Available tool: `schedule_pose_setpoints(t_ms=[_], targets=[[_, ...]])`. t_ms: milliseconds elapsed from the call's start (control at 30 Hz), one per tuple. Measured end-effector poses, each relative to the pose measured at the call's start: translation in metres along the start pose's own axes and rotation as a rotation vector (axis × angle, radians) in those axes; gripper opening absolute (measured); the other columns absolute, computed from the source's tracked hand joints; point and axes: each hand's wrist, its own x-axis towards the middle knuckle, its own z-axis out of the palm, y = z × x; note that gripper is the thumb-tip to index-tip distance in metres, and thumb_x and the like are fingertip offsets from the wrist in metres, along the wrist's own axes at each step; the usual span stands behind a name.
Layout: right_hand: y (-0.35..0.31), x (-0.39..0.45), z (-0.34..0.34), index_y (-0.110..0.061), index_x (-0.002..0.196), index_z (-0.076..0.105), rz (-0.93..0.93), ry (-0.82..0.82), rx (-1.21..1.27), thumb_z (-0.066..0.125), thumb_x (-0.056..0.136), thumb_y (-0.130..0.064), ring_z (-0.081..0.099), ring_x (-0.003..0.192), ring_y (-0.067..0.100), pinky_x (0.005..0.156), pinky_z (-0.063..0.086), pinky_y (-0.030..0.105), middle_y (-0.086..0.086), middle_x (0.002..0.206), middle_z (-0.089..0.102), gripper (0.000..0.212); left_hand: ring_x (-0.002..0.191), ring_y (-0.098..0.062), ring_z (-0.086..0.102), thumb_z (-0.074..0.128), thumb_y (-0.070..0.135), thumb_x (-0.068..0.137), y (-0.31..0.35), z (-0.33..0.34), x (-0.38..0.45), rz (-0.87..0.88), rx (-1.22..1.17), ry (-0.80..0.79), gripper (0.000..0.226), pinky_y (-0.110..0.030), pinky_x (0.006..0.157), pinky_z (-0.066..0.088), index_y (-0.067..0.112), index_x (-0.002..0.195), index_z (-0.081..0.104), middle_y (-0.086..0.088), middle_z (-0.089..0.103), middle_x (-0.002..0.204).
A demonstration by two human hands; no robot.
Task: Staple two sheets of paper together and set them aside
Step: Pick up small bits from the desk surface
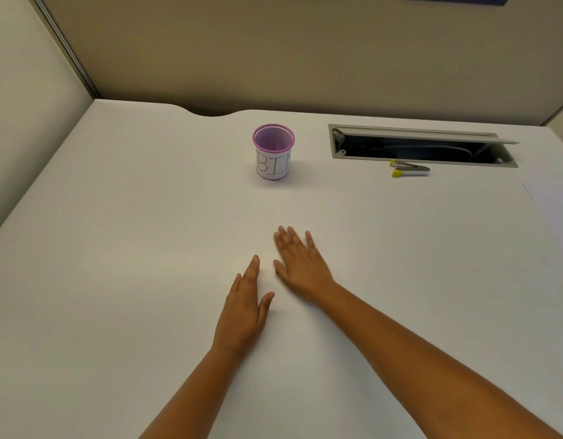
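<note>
Both forearms enter from the lower edge of the frame and reach toward the centre. The left hand (243, 307) lies lower centre, fingers straight and together, thumb out to the side, flat on or just above the worktop (115, 248); it holds nothing. The right hand (300, 264) sits just above and to the right of it, fingers spread and straight, palm down, also holding nothing. The two hands are close but apart.

Sheets of paper (552, 217) are hard to separate from the white surface. A faint edge and a slightly lilac patch show at the right edge of the frame, mid-height; this is judged to be paper, but whether it is one sheet or two cannot be told. Whether any sheet lies under the hands cannot be told either.

The stapler (408, 169), small, with yellow ends and a metal top, lies in the upper right, just in front of the open cable hatch (422, 147) and well apart from both hands.

A purple mesh cup (274, 152) with a paper label reading "BIN" stands upright in the upper centre, apart from everything else.

Judgement: the task is at its outset; nothing is stapled or in hand. To do the step well, gather the sheets first, square their edges flush, and hold one corner steady with the left hand. Fetch the stapler with the right, keeping it away from the hatch opening, where it could drop in.
</note>
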Motion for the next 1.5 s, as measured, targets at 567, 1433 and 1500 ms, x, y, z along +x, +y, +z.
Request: schedule_pose_setpoints(t_ms=[567,1433,1500], targets=[[0.07,-0.066,-0.004,-0.014,0.148,0.001,0.463,0.066,0.119,0.002,0.076,-0.071,-0.009,0.146,0.016,0.115,-0.015,0.038,0.0,0.159,-0.005,0.092,0.138,-0.021,0.026,0.019,0.049,0.088,0.007,-0.002,0.001,-0.098,0.13,-0.022,0.064,-0.018,0.109,0.009,0.017,0.142,0.03,0.003,0.037,0.146],[0.065,-0.039,-0.008,-0.023,0.111,0.068,0.589,0.427,0.626,0.068,0.079,-0.038,0.027,0.14,0.007,0.12,0.002,0.033,-0.005,0.143,0.045,0.035,0.135,-0.019,0.032,0.02,0.037,0.09,0.017,-0.005,0.0,-0.075,0.166,0.005,0.058,-0.014,0.107,0.006,0.013,0.141,0.034,0.002,0.04,0.145],[0.064,-0.039,-0.009,-0.022,0.103,0.071,0.6,0.45,0.649,0.069,0.079,-0.036,0.029,0.139,0.008,0.119,0.002,0.033,-0.005,0.14,0.048,0.028,0.135,-0.018,0.03,0.022,0.035,0.089,0.016,-0.005,0.001,-0.074,0.167,0.01,0.057,-0.014,0.107,0.006,0.014,0.141,0.033,0.003,0.039,0.145]])
